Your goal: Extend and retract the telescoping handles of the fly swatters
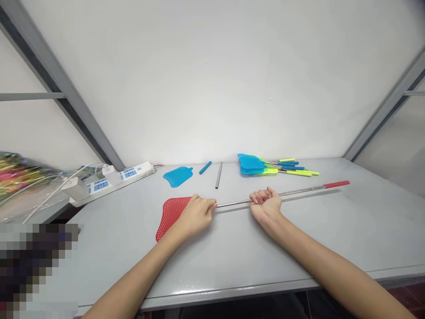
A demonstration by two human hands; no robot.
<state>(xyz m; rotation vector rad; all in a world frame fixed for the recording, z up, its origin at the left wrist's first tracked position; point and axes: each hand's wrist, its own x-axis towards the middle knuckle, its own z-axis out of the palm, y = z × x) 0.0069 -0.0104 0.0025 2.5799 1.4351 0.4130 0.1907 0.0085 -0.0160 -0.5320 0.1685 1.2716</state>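
Above a gray table (299,239), a left hand (198,213) pinches a red fly swatter (172,214) near its head, right fingers (262,196) curled around the metal rod; at left, a clear plastic bag (25,181) holds colorful items.

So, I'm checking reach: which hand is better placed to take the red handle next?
Likely the right hand: it grips the rod nearer the red handle; the left hand is at the mesh head.

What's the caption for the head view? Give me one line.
Left hand and right hand grip the metal rod of a red fly swatter.
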